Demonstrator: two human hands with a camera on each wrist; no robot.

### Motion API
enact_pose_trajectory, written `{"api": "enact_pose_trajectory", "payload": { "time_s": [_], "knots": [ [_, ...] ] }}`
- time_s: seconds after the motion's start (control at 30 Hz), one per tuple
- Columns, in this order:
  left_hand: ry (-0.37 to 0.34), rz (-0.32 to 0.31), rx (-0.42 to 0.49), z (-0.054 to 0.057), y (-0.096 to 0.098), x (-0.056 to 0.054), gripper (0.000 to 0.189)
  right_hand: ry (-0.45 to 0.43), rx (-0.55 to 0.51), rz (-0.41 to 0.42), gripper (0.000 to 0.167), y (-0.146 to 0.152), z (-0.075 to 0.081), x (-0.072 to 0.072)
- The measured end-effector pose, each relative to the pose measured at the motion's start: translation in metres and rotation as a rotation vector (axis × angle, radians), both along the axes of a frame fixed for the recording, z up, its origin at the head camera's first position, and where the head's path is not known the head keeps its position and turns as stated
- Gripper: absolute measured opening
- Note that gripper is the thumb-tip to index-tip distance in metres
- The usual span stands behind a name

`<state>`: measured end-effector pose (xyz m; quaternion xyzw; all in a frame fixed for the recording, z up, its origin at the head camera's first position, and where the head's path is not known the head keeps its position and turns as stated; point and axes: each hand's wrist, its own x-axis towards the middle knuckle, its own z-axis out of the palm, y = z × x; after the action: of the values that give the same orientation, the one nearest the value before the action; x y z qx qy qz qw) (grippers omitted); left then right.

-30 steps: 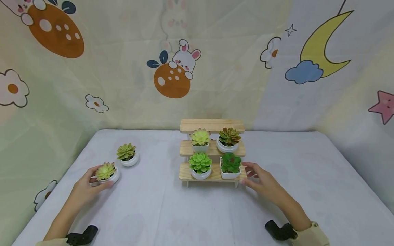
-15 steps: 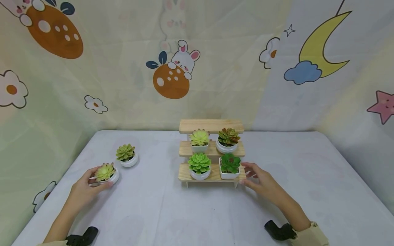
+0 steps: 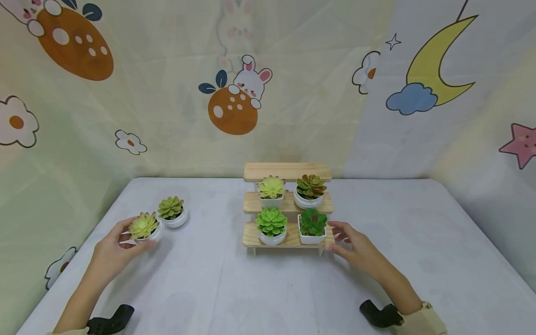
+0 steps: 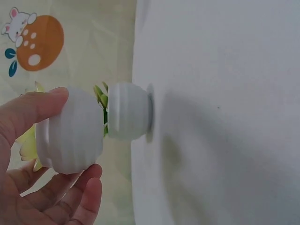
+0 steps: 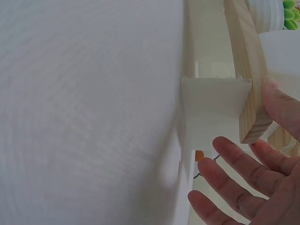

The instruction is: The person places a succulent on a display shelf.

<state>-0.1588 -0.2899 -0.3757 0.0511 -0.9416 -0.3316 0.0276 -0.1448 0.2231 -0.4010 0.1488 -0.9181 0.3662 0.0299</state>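
My left hand [image 3: 115, 251] grips the white round pot of a yellow-green succulent [image 3: 144, 226], held above the table. Its thumb lies on one side of the pot [image 4: 70, 131] and its fingers on the other in the left wrist view. Just behind it, another potted succulent [image 3: 171, 210] stands on the table. At the right, my right hand [image 3: 356, 246] holds the end of the bottom shelf of a three-tier wooden plant stand [image 3: 289, 172]. In the right wrist view its thumb presses the shelf board [image 5: 253, 89]; the other fingers are spread near the board's end.
On the bottom shelf stand a bright green succulent [image 3: 272, 223] and a dark green one in a square pot [image 3: 312, 228]. The middle shelf bears a pale green succulent [image 3: 271, 188] and a reddish one [image 3: 311, 188]. A printed cloth wall [image 3: 176, 93] rises behind the white table [image 3: 251, 293].
My left hand has lifted the potted succulent off the table, shifting it slightly up and left in the head view. My right hand stays in place at the stand.
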Motion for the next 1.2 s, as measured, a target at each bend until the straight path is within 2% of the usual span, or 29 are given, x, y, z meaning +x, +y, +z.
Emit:
{"api": "enact_pose_trajectory", "payload": {
  "time_s": [0.2,0.4,0.77,1.0,1.2],
  "knots": [
    [0.070,-0.042,0.007,0.016,0.014,-0.003,0.080,-0.012,0.002,-0.009,0.054,-0.001,0.000,-0.001],
    [0.146,-0.114,0.025,0.032,0.036,-0.011,0.075,-0.001,0.005,-0.009,0.054,0.000,0.000,-0.001],
    [0.216,-0.214,0.101,0.052,0.087,-0.036,0.067,0.008,0.004,-0.006,0.053,0.000,-0.001,0.000],
    [0.228,-0.261,0.125,0.064,0.115,-0.051,0.069,0.000,-0.006,-0.002,0.053,0.000,-0.002,0.000],
    [0.270,-0.344,0.153,0.074,0.135,-0.064,0.067,-0.011,-0.013,0.000,0.053,0.001,-0.001,0.000]
  ]
}}
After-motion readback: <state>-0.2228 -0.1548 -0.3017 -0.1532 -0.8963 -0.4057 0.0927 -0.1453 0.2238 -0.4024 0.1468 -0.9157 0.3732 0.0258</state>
